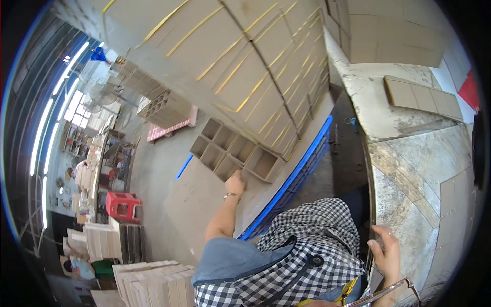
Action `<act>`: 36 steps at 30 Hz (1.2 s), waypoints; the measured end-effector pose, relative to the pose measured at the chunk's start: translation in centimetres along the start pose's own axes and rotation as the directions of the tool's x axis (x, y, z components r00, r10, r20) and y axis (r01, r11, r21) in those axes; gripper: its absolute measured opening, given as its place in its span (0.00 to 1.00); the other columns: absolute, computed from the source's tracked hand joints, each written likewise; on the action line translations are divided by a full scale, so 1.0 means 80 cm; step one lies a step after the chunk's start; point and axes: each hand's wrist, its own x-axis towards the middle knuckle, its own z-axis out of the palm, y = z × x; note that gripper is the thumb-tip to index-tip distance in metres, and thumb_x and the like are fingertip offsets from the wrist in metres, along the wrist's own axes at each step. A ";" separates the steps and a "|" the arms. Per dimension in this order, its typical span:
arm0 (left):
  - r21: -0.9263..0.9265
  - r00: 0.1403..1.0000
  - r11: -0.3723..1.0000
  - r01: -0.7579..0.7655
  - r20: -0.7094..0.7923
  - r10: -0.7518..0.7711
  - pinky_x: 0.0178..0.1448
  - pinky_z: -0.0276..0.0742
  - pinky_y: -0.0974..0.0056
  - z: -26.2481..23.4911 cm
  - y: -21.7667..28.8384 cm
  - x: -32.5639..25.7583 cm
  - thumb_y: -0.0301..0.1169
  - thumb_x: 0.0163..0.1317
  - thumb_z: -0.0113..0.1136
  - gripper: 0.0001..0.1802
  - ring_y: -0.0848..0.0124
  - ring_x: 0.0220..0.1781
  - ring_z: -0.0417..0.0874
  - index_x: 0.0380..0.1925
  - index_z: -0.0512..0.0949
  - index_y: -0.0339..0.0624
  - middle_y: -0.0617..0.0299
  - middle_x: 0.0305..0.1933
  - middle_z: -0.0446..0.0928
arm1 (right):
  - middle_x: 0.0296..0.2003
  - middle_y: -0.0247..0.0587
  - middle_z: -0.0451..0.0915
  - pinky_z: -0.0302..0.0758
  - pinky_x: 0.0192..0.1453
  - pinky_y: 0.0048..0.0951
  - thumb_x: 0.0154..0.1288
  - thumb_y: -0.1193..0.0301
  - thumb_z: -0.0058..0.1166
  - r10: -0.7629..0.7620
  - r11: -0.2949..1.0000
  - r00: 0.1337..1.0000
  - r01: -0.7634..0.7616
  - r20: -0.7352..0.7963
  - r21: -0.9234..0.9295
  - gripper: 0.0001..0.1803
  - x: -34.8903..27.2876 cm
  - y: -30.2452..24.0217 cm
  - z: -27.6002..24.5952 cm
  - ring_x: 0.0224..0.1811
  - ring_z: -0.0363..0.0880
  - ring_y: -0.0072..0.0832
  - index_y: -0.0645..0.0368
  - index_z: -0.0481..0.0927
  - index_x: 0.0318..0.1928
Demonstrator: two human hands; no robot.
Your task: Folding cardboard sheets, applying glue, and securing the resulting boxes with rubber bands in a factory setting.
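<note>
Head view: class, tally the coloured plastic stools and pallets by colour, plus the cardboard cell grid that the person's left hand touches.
Red stool: 1
Pink pallet: 1
Blue pallet: 1
Cardboard cell grid at the left hand: 1
Total: 4

Matt cardboard dividers (232, 149), plastic pallet (299, 171)

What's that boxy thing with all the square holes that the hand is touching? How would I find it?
Look for the long blue pallet below the huge strapped stack of flat cardboard. On the brown sheets on it sits a cardboard grid of open square cells, with the left hand at its edge. Unlike the flat stacks around it, it is hollow.
</note>
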 end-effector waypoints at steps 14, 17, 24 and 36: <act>-0.070 0.276 0.276 -0.959 -0.463 0.842 0.41 0.68 0.52 -0.170 0.395 -0.080 0.21 0.54 0.57 0.14 0.53 0.34 0.75 0.43 0.77 0.36 0.51 0.32 0.77 | 0.60 0.56 0.69 0.58 0.69 0.47 0.57 0.69 0.58 0.128 0.237 0.031 -0.972 -0.991 0.000 0.28 -0.318 0.065 -0.040 0.66 0.62 0.50 0.63 0.69 0.58; -0.218 -0.215 -0.327 -0.919 -0.418 0.883 0.42 0.68 0.53 -0.176 0.558 -0.136 0.19 0.51 0.58 0.16 0.54 0.35 0.75 0.43 0.77 0.38 0.53 0.32 0.76 | 0.65 0.57 0.61 0.50 0.72 0.52 0.55 0.63 0.60 0.274 0.021 -0.139 -0.988 -0.952 0.150 0.38 -0.379 0.084 -0.025 0.70 0.54 0.51 0.62 0.63 0.64; -0.248 -0.519 -0.574 -0.781 -0.253 0.816 0.59 0.67 0.50 -0.074 0.835 -0.212 0.32 0.53 0.64 0.21 0.51 0.58 0.70 0.47 0.75 0.41 0.48 0.56 0.71 | 0.66 0.59 0.61 0.56 0.68 0.51 0.42 0.47 0.67 0.539 0.074 -0.330 -0.898 -0.775 0.434 0.54 -0.409 0.099 -0.050 0.68 0.59 0.52 0.61 0.61 0.66; -0.839 0.069 0.274 -0.471 0.274 0.959 0.43 0.75 0.57 -0.062 0.809 -0.253 0.42 0.66 0.54 0.17 0.61 0.47 0.80 0.39 0.78 0.39 0.53 0.40 0.81 | 0.24 0.50 0.78 0.73 0.29 0.41 0.58 0.77 0.51 -0.034 0.305 -0.155 -0.942 -0.987 0.137 0.10 -0.380 0.014 -0.060 0.26 0.80 0.45 0.57 0.79 0.41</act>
